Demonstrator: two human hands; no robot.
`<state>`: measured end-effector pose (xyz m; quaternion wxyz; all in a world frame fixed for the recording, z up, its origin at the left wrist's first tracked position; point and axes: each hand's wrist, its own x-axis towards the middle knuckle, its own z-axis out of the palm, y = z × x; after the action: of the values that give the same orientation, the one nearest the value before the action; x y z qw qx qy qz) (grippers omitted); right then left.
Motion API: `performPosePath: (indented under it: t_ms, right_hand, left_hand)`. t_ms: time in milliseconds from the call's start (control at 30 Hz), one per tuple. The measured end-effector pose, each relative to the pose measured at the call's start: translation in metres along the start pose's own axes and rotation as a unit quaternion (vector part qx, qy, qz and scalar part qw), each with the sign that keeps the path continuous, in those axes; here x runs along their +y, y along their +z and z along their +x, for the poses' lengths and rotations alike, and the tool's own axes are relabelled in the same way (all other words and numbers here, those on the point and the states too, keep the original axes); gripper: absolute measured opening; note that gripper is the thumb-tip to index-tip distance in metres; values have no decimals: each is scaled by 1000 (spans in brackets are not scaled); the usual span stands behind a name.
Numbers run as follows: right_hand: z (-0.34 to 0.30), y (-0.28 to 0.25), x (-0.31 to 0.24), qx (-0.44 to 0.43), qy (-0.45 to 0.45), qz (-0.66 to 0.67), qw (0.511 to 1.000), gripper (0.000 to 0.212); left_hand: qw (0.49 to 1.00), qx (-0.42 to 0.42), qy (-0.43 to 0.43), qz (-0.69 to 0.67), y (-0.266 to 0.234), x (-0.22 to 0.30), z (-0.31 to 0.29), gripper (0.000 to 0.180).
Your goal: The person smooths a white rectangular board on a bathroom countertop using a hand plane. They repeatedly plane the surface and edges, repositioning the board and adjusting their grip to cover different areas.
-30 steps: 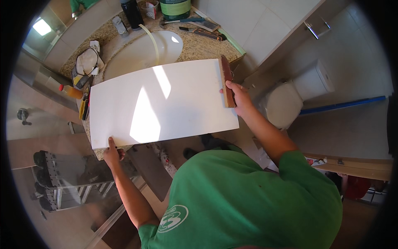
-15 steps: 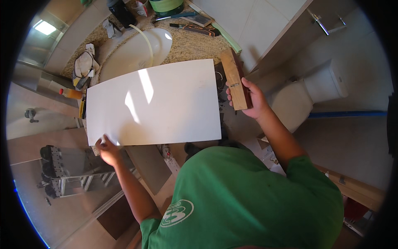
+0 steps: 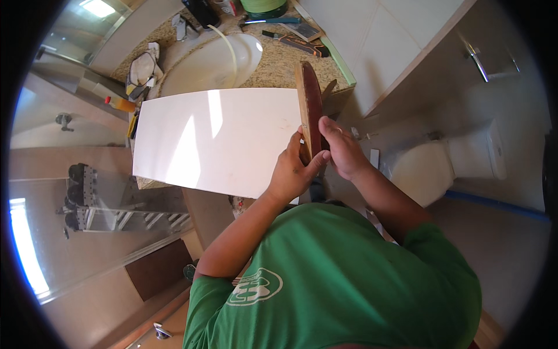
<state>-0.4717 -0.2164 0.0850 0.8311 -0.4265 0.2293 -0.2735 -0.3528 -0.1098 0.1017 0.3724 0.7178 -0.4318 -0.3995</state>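
In front of me a wooden hand plane (image 3: 313, 102) stands on its side near the right end of a white panel (image 3: 232, 139). Its body is dark reddish brown with a pale wood sole, and the blade sticks out on its right. My left hand (image 3: 292, 166) has its fingers wrapped round the plane's near end from the left. From the right, my right hand (image 3: 342, 145) grips the same end, its thumb against the body. The panel rests flat on a granite counter (image 3: 273, 67), covering part of the sink (image 3: 203, 72).
Behind the sink lie a hammer (image 3: 270, 21), an orange and black tool (image 3: 299, 43) and a dark bottle (image 3: 201, 13). A small orange bottle (image 3: 121, 104) is left of the panel. A toilet (image 3: 424, 168) stands at the right, and a ladder (image 3: 128, 218) at the left.
My left hand has left the panel's near left corner and moved right to hold the plane. The plane has turned, its sole now facing left toward the panel. My view has shifted.
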Motion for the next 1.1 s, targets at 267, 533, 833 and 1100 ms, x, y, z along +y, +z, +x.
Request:
performPosePath:
  t_ms: [267,533,833,1100]
  right_hand:
    - [-9,-49,-28,30,5,-434,901,28]
    - [-49,-197,-6,129,99,-435,886,27]
    - [-25,-208,39,12,201,-549,811,47]
    - [74,-76,62,42,208,-169,962,41]
  left_hand:
    - [953,-89,-8,-291,15,-26,4,49]
    - [931,25,24,-364,15,-40,-1,42]
    - [934,43,10,-353,4,-53,-4,43]
    - [930,74,26,-359,13,-63,-12,41]
